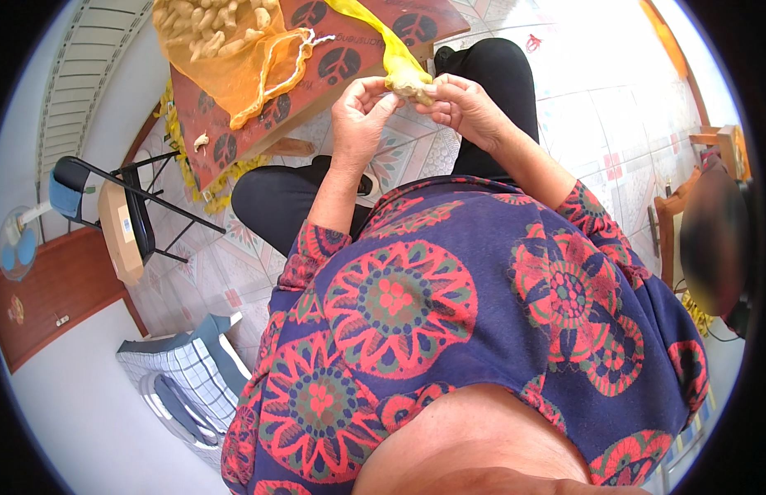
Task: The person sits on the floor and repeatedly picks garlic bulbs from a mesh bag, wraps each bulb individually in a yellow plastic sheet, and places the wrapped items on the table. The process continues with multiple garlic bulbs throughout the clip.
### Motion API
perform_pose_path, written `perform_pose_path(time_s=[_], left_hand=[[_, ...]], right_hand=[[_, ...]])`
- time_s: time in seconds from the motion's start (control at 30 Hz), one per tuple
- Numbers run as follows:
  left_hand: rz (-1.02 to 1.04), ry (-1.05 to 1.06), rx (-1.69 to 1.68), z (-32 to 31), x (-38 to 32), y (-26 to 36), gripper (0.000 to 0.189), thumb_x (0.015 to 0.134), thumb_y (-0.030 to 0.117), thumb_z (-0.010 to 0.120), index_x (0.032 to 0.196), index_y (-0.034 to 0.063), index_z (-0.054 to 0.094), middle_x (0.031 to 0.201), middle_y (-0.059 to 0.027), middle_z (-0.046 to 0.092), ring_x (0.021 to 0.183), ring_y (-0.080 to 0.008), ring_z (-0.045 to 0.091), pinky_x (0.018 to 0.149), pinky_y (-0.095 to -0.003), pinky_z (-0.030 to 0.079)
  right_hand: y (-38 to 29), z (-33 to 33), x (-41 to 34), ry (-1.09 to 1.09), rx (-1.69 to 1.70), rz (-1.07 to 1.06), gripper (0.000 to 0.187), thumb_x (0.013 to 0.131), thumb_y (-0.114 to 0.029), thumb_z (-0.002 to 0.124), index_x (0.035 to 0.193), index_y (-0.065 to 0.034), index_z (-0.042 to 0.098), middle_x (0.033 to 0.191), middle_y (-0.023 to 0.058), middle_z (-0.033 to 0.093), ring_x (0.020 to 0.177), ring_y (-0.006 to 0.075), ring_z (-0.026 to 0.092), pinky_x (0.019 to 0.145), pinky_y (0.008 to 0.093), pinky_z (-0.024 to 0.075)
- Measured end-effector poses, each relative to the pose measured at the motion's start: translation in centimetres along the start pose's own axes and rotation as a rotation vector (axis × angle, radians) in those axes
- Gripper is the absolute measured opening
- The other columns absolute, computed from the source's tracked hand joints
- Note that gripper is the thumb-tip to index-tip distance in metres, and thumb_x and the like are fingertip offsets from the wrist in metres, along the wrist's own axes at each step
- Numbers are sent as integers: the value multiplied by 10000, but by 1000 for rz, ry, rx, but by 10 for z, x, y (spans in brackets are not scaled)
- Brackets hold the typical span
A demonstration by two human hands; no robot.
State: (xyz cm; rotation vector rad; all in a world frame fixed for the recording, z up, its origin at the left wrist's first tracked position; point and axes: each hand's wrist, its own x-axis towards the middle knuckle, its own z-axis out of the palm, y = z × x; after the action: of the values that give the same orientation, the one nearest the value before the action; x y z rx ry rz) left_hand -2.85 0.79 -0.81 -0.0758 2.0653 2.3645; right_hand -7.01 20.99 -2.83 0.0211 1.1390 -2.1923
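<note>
Between both hands is a knobbly piece of ginger root, at the end of a yellow mesh net bag. My left hand pinches the net and the root's left side with thumb and fingertips. From the other side, my right hand grips the root's right end. The net's stretched length runs back over the red-brown board table. On that table an orange mesh bag with a white drawstring holds many ginger pieces. A small ginger scrap lies near the table's left corner.
Yellow netting hangs or lies by the table's left edge. A black folding chair with a cardboard box stands left. A checked fabric bag is at lower left. Red string lies on the tiled floor.
</note>
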Motion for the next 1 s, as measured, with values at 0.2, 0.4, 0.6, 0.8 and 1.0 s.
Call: perform_pose_path(time_s=[0.2,0.4,0.6,0.8,1.0], left_hand=[[89,86,202,-1,3,-9,102,908,-11,631,1002,-50,638,974,-128,718,896,-141,708,764,-258,559],[204,176,402,-3,1,-16,42,891,13,636,874,-20,656,1021,-107,720,807,-111,671,721,-270,544],[1,113,-52,4,-13,-11,22,881,46,660,885,28,649,982,-13,668,737,-56,570,726,-220,489],[-103,67,-144,-4,-10,-6,84,926,63,668,940,33,591,930,-45,648,853,-116,644,802,-272,542],[-54,116,-200,3,-10,-10,167,940,75,665,1064,34,561,1037,-73,653,925,-148,669,838,-305,569]], right_hand=[[0,0,1,-8,-42,20,106,945,-169,662,969,-85,602,1039,57,686,925,134,716,721,189,554],[7,3,4,43,-95,-14,90,950,-156,657,961,-90,597,1045,61,684,944,153,715,742,203,560],[2,10,7,102,-305,-61,132,936,-173,691,922,-84,594,954,52,701,897,136,716,728,204,547],[7,11,10,36,-561,-269,249,824,-187,810,854,-45,607,784,17,674,735,74,644,667,228,529],[12,10,11,35,-698,-387,254,819,-170,818,836,-33,605,747,-8,633,695,45,585,633,223,497]])
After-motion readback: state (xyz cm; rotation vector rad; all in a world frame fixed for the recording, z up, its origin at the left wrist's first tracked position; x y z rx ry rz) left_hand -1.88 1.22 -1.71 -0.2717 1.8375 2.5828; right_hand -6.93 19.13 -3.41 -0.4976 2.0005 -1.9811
